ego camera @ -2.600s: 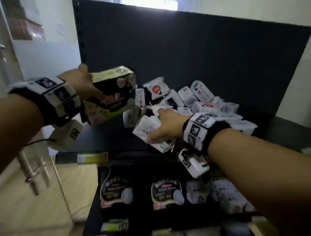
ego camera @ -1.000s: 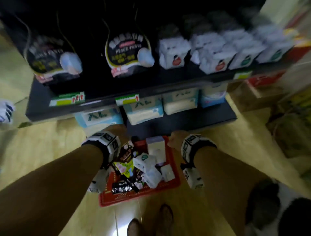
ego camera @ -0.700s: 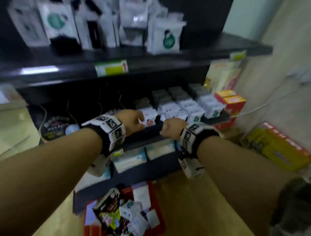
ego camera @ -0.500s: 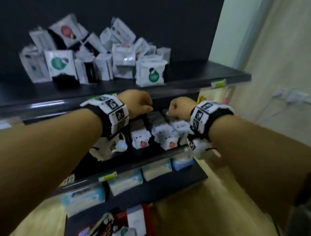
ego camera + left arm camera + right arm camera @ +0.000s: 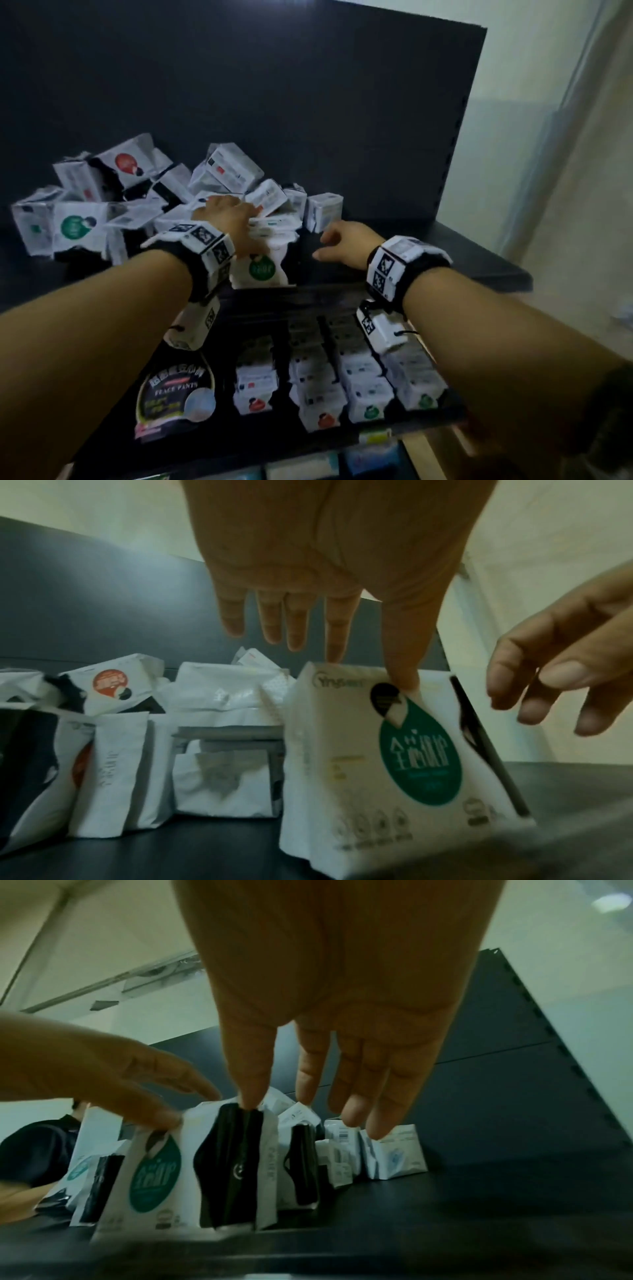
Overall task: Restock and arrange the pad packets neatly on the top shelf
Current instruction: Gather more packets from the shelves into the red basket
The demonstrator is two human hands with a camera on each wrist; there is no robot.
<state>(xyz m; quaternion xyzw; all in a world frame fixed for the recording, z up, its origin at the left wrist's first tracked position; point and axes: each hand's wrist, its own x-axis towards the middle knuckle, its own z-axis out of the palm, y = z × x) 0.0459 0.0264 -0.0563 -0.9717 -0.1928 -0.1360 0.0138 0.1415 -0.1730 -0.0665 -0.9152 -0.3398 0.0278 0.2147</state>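
A jumbled pile of white pad packets (image 5: pixel 137 205) lies on the dark top shelf (image 5: pixel 428 253). At the front of the pile one white packet with a green round label (image 5: pixel 260 270) (image 5: pixel 411 750) (image 5: pixel 154 1175) stands upright. My left hand (image 5: pixel 236 212) (image 5: pixel 369 669) reaches over it with straight fingers; the thumb presses the top of its front face and the index tip touches its top edge. My right hand (image 5: pixel 329 243) (image 5: pixel 308 1110) hovers just right of that packet, fingers loosely extended, holding nothing. Whether its thumb touches the packet's black side I cannot tell.
The tall dark back panel (image 5: pixel 274 102) stands behind the pile. One shelf down are neat rows of small white packets (image 5: pixel 342 377) and a black pants pack (image 5: pixel 174 387). Bare shelf shows right of my right hand. A person in a dark shirt (image 5: pixel 34 1150) is at the left.
The view swung from the red basket on the floor up to the top shelf. Both hands rose as fists and have opened; the left now touches the green-label packet.
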